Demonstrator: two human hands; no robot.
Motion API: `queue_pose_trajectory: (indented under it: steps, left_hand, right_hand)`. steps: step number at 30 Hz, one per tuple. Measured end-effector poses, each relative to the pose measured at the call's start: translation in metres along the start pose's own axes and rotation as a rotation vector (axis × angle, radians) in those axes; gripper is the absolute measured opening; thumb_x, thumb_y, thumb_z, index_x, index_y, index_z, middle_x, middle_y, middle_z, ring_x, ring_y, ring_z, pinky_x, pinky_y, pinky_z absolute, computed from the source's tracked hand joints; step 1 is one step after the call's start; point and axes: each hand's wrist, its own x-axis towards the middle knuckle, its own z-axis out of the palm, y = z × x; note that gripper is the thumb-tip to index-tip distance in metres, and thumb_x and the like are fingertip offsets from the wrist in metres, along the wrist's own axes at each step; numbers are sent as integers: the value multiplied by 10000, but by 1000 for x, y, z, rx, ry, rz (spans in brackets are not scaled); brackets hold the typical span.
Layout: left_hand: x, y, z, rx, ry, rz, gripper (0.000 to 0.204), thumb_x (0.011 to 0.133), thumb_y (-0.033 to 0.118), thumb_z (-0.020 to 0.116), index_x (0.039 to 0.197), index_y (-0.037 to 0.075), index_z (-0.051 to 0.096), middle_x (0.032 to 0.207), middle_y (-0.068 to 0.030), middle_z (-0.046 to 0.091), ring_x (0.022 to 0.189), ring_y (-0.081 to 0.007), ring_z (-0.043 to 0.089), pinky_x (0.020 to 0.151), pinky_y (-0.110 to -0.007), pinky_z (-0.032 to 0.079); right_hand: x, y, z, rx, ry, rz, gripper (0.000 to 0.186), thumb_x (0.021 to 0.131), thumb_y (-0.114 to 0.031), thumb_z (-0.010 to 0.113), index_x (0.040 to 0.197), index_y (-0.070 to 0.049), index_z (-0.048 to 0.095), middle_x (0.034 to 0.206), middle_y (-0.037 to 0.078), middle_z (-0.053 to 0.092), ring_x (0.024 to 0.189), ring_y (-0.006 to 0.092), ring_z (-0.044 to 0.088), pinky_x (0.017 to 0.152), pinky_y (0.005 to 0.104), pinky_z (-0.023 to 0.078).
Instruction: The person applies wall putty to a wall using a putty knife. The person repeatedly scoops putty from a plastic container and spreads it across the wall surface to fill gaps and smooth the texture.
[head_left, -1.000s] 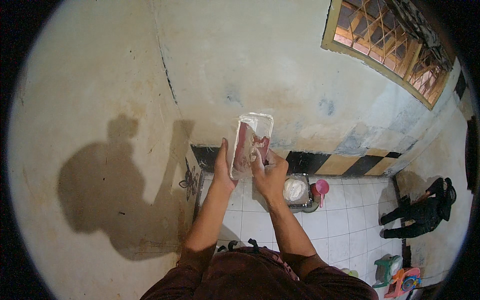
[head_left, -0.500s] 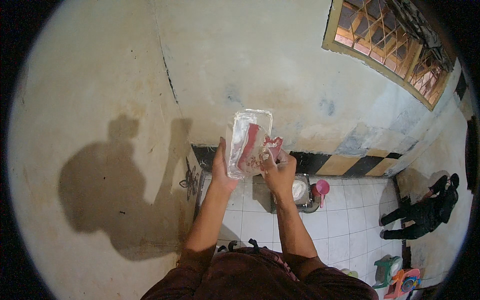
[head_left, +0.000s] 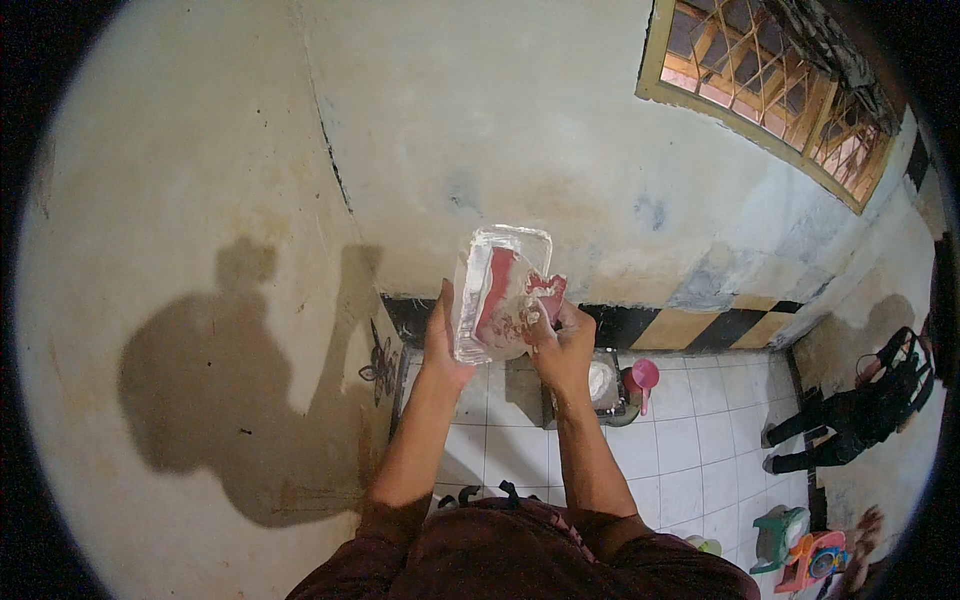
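My left hand (head_left: 443, 345) grips the left side of a clear plastic container (head_left: 463, 325), tilted in front of the wall. White paste smears its rim and inner walls. A red strip (head_left: 499, 275) shows in the container, partly coated white. My right hand (head_left: 566, 350) is closed on a red flat piece (head_left: 551, 290) smeared with white paste, held at the container's right side. Whether this piece and the strip are one scraper I cannot tell. The right fingertips are partly hidden behind it.
Below my right forearm, a dark-edged tub (head_left: 600, 385) holds white material, beside a pink dipper (head_left: 644, 374) on the tiled floor (head_left: 680, 430). A person in black (head_left: 850, 415) stands at right, near green and orange plastic items (head_left: 815, 560). A barred window (head_left: 780, 90) is upper right.
The container has tipped slightly and shifted a little; both hands keep their grips. The person in black has moved to the right, and another hand has appeared at the lower right.
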Motion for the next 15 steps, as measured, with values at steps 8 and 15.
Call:
queue_pose_trajectory:
  steps: [8,15]
  left_hand:
    - [-4,3,9,17,-31,3,527,928,487,485,1269,86,513,1196,-87,583,1090,-257,556,937,-422,442]
    - [-1,11,-1,61,46,63,590,904,503,521,1312,80,464,1259,-97,544,1132,-244,530,990,-431,405]
  right_hand:
    - [4,-14,-5,-91,-43,68,233,860,-194,567,958,-3,657,749,152,662,713,216,653,673,349,489]
    - [16,16,-11,-144,85,-49,243,852,-239,614,1038,-94,672,819,140,699,774,265,690,730,428,519]
